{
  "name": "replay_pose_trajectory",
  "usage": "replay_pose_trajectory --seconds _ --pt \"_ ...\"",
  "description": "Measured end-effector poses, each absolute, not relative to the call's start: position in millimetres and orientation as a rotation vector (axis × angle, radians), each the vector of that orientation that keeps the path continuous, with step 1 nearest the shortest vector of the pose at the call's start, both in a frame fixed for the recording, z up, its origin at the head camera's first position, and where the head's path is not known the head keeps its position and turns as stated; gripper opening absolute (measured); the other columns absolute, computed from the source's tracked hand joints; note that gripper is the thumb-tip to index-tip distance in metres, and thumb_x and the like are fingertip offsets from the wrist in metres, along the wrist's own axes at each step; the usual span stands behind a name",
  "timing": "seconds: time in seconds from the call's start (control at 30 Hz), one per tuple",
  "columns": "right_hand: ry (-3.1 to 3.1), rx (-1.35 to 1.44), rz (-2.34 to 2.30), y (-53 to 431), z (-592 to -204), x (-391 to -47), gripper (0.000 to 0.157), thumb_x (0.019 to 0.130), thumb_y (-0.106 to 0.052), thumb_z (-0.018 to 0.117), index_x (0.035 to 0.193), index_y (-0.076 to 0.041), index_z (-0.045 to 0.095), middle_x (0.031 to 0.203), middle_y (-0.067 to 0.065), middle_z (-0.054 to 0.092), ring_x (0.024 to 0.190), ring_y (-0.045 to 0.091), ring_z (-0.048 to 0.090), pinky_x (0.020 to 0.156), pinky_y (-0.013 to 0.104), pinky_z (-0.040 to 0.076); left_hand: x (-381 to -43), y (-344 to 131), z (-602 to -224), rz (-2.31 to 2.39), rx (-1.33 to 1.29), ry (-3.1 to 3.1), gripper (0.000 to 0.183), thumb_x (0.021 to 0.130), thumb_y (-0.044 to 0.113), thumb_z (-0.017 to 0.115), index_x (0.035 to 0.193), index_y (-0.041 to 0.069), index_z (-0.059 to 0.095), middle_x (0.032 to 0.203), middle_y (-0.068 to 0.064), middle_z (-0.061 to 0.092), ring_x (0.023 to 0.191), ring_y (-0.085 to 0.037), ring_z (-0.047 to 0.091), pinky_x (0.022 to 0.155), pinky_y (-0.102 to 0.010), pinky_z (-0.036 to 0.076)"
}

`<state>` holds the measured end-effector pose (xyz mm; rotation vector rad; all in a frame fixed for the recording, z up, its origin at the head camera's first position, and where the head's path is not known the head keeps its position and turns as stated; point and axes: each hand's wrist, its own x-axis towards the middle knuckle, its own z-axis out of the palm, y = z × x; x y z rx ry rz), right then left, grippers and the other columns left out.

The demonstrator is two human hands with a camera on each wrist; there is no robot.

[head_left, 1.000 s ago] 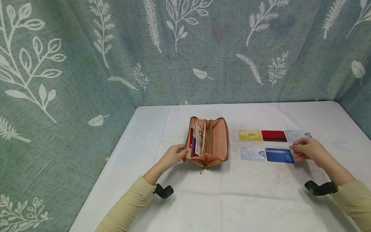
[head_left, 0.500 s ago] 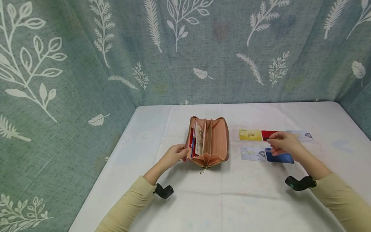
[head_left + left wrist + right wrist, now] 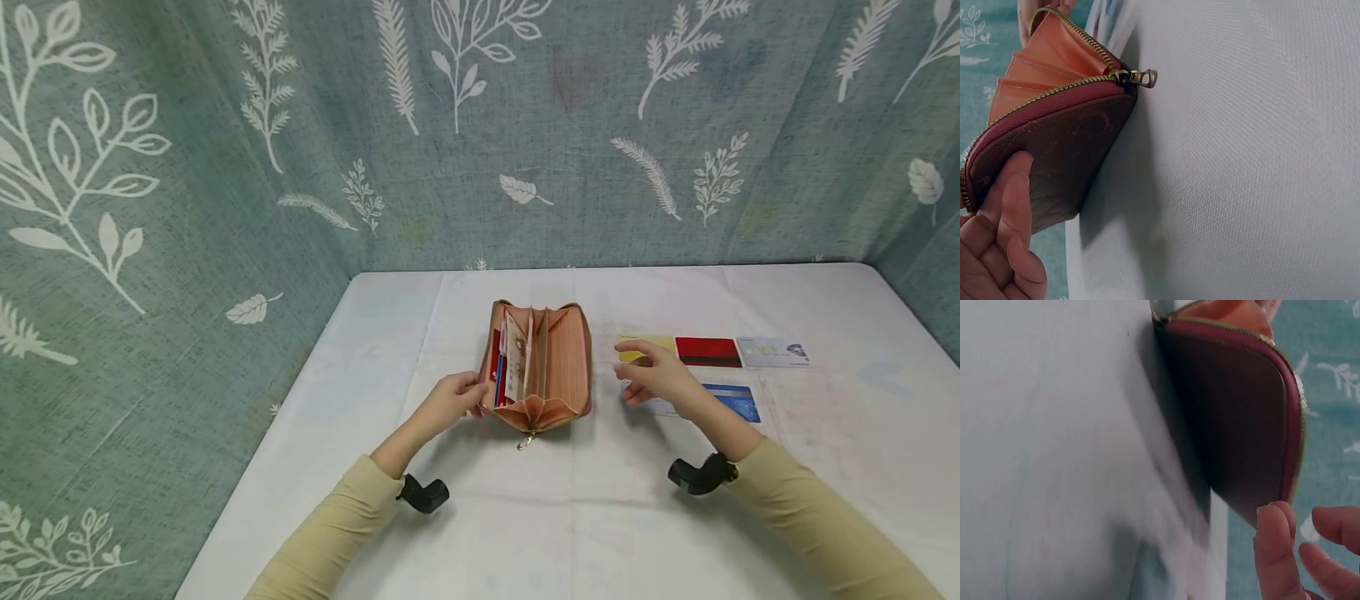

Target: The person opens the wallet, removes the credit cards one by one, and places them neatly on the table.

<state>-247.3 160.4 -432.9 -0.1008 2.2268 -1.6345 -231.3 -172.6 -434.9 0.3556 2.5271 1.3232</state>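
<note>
A pink zip-around wallet (image 3: 572, 358) stands unzipped on the white table, its pleated compartments spread upward. Red and blue cards (image 3: 500, 379) and a pale printed paper (image 3: 515, 358) are tucked into its left side. My left hand (image 3: 447, 398) grips the wallet's left edge, fingers against the dark outer cover (image 3: 1079, 144). Just right of the wallet, my right hand (image 3: 660, 377) hovers with thumb and fingers parted and nothing between them. Beneath it, a yellow card (image 3: 660, 341) and a silver card (image 3: 663, 407) are partly hidden.
A red card (image 3: 708, 352) and another silver card (image 3: 772, 352) lie in the back row, with a blue card (image 3: 738, 402) in front. A gold zip pull (image 3: 527, 442) hangs at the wallet's near end. A leaf-patterned curtain (image 3: 450, 167) borders the table.
My right hand has swept left, from beside the blue card across the cards to near the wallet. The left hand, the wallet and the cards have stayed put.
</note>
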Motion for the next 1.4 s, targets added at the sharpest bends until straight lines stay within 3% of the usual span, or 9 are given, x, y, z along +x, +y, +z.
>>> replay_pose_trajectory --seconds 0.33,0.67,0.83,0.97,1.1,1.4 --pt "2.245 -0.245 -1.648 118 -440 -251 0.054 0.09 -0.026 0.057 0.137 -0.005 0.039 0.112 0.023 0.056 0.068 0.015 0.06 0.062 0.032 0.053 -229 -172 -435 1.344 0.324 2.528 0.026 0.095 0.021 0.048 0.103 -0.001 0.06 0.07 -0.01 0.065 0.061 -0.01 0.057 0.06 -0.027 0.042" --pt "2.271 -0.152 -1.64 103 -443 -256 0.058 0.089 -0.018 0.058 0.139 -0.006 0.032 0.113 0.025 0.052 0.079 0.018 0.058 0.063 0.03 0.052 -230 -178 -439 1.336 0.296 2.534 0.028 0.095 0.02 0.048 0.106 -0.003 0.059 0.074 -0.012 0.066 0.062 -0.014 0.06 0.06 -0.029 0.043" --pt "2.237 -0.1 -1.65 102 -441 -256 0.065 0.088 -0.014 0.058 0.143 -0.008 0.023 0.119 0.028 0.051 0.084 0.02 0.061 0.066 0.031 0.053 -231 -181 -442 1.376 0.253 2.54 0.032 0.093 0.017 0.052 0.117 -0.003 0.052 0.079 -0.014 0.067 0.063 -0.017 0.061 0.062 -0.031 0.047" --pt "2.229 -0.089 -1.655 102 -440 -256 0.068 0.087 -0.013 0.058 0.144 -0.008 0.02 0.122 0.028 0.05 0.086 0.02 0.061 0.066 0.03 0.053 -231 -181 -441 1.456 0.23 2.6 0.04 0.087 0.011 0.059 0.124 0.002 0.046 0.093 -0.014 0.065 0.063 -0.014 0.058 0.061 -0.028 0.046" --pt "2.23 -0.093 -1.662 102 -439 -256 0.068 0.087 -0.012 0.057 0.144 -0.008 0.02 0.121 0.029 0.051 0.086 0.02 0.061 0.066 0.03 0.053 -230 -177 -436 1.4 0.266 2.75 0.035 0.082 0.007 0.063 0.116 0.004 0.053 0.103 -0.013 0.061 0.062 -0.012 0.052 0.057 -0.025 0.043" --pt "2.23 -0.123 -1.679 105 -445 -255 0.067 0.087 -0.009 0.056 0.143 -0.005 0.019 0.117 0.029 0.053 0.08 0.016 0.06 0.062 0.027 0.051 -225 -167 -421 1.034 0.258 3.006 0.023 0.08 0.015 0.065 0.101 0.005 0.064 0.087 -0.008 0.056 0.071 -0.017 0.047 0.06 -0.027 0.038"
